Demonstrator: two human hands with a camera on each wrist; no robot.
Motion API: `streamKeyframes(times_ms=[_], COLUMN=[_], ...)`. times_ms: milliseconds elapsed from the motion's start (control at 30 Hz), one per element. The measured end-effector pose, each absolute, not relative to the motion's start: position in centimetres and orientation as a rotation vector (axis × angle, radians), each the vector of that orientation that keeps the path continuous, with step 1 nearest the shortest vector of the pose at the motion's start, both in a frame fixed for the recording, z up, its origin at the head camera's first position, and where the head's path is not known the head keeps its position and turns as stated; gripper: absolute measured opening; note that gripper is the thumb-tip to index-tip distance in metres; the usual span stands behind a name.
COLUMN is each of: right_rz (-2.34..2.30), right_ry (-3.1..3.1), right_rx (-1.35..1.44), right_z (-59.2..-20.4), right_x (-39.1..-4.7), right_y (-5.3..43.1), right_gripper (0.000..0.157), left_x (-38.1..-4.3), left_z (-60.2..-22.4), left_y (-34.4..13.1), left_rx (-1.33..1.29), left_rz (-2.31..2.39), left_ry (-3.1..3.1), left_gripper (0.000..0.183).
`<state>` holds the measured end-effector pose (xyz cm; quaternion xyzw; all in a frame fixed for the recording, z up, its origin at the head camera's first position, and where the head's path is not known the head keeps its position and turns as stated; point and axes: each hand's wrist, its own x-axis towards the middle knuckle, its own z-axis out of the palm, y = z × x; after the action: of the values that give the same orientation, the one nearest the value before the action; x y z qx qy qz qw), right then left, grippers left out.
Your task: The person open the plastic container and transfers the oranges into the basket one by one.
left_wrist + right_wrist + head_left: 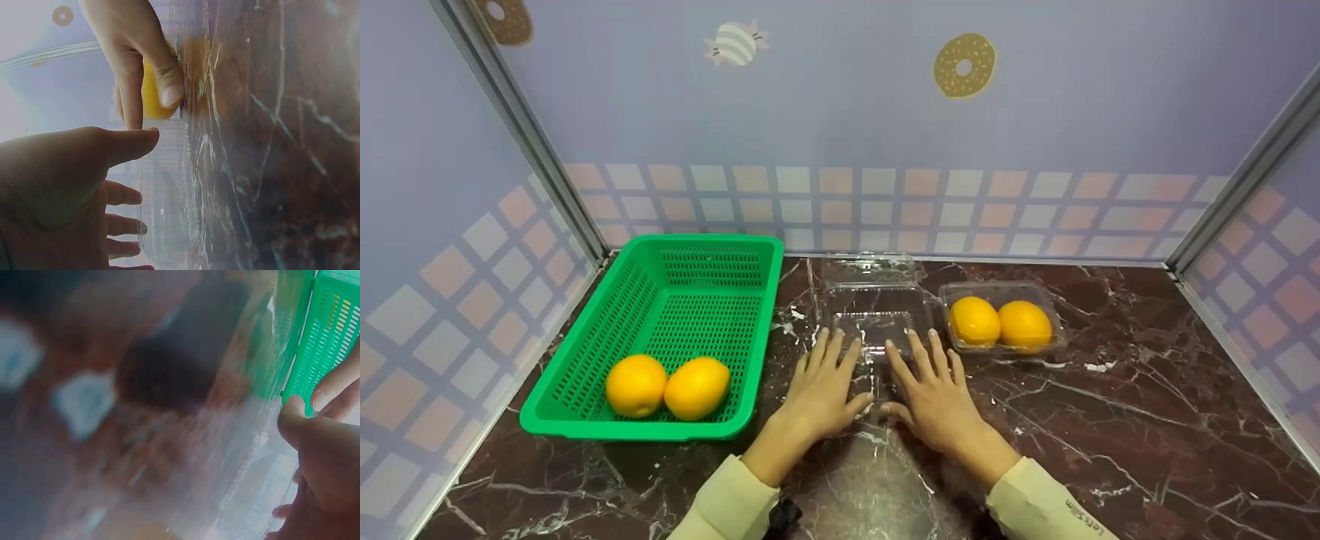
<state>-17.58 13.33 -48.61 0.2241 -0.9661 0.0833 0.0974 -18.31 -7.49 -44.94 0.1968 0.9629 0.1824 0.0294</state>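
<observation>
A clear plastic clamshell box [877, 304] sits at the middle of the table with its lid [874, 270] folded back. My left hand [821, 390] and right hand [937, 397] are spread side by side, palms down, their fingertips at the box's near rim. In the left wrist view, the fingers of the left hand [62, 180] reach along the box's upper edge [163, 191]; how firmly they touch is unclear. Both hands have straight fingers and grip nothing. The right wrist view shows the right hand [332, 467] beside the clear plastic.
Left of the hands stands a green basket [769, 330] with two oranges [697, 388] at its near end. Another clear box [1057, 341] holding two oranges [1024, 326] is on the right. Patterned walls [847, 112] enclose the marbled table [1110, 442] at the back and sides.
</observation>
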Motion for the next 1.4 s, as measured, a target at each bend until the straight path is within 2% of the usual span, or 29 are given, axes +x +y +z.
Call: streamKeyframes(times_ms=[133, 867, 1400], right_rz=[0.309, 0.369, 0.385], right_ry=[-2.897, -3.018, -2.978], right_rx=[0.667, 0.736, 0.781], right_z=[-48.5, -47.6, -47.7], right_x=[-17.5, -17.2, -16.8], right_y=[12.6, 7.9, 7.2], right_gripper=[0.079, 0.083, 0.085], left_x=[-18.1, -16.8, -16.3], left_z=[-44.9, -45.1, -45.0], left_y=[-8.2, -10.8, -10.2], left_rx=[0.589, 0.431, 0.401], left_rz=[0.566, 0.669, 0.618], left_ry=[2.977, 3.06, 3.071], left_gripper=[0.08, 0.078, 0.079])
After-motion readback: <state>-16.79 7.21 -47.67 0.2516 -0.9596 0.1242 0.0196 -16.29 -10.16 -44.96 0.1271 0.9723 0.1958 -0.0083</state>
